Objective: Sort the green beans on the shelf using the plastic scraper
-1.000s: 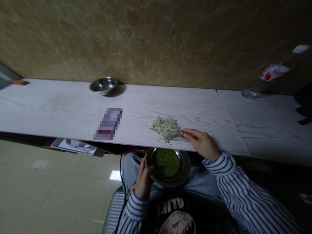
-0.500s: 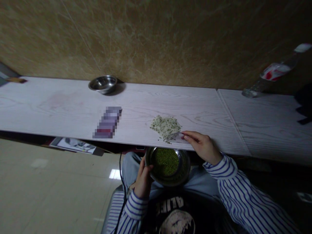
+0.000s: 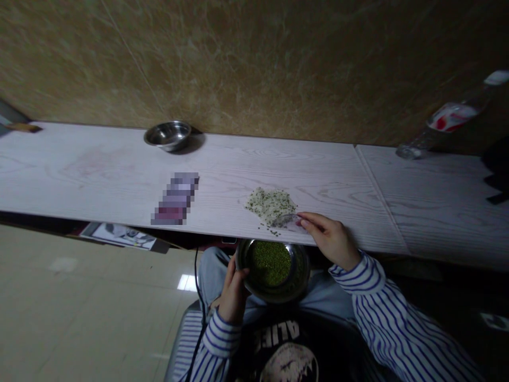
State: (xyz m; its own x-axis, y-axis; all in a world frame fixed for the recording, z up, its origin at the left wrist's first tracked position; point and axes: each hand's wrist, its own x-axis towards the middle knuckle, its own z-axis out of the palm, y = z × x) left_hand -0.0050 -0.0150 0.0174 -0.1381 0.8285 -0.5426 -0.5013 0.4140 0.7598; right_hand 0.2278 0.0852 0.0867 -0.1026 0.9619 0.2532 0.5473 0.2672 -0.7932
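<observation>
My left hand (image 3: 234, 294) grips the left rim of a steel bowl (image 3: 304, 273), held over my lap just below the table edge. Many small green beans (image 3: 272, 263), like mung beans, lie in this bowl. Between the thumb and fingers of my right hand (image 3: 330, 236) is a clear plastic spoon (image 3: 287, 219); its tip meets the near edge of a pile of white grains mixed with green beans (image 3: 270, 202). The grains look like rice. A few loose green beans lie on the table beside the spoon.
The pale wooden table (image 3: 318, 170) runs along a marbled wall. A second steel bowl (image 3: 168, 137) stands at the back left, with a blurred flat object (image 3: 177, 199) nearer me. At the right stands a clear bottle (image 3: 447, 119). A black cable (image 3: 198, 286) hangs beside my left leg.
</observation>
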